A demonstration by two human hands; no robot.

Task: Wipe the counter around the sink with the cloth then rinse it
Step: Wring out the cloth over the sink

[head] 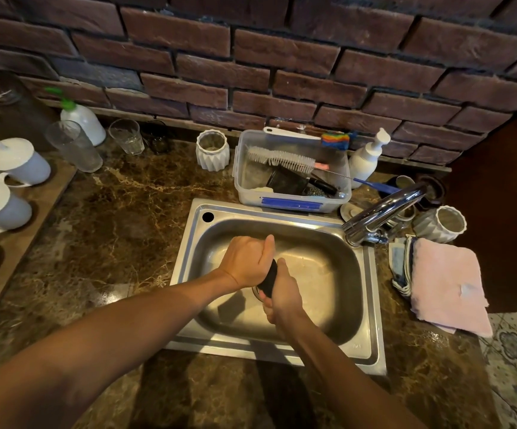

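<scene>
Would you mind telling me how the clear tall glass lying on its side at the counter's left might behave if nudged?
The tall glass would probably roll, since it lies on its side. It looks like thin clear glass, so likely fragile. The marble counter is hard, so a knock could chip it.

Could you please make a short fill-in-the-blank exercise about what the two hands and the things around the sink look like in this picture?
1. Both hands, the left hand and the right hand, hold a dark cloth over the ____.
2. The folded pink towel lies on the counter to the ____ of the sink.
3. The clear plastic box behind the sink holds a white bottle ____.
4. The wall behind the counter is made of ____.

Missing words: sink; right; brush; brick
</scene>
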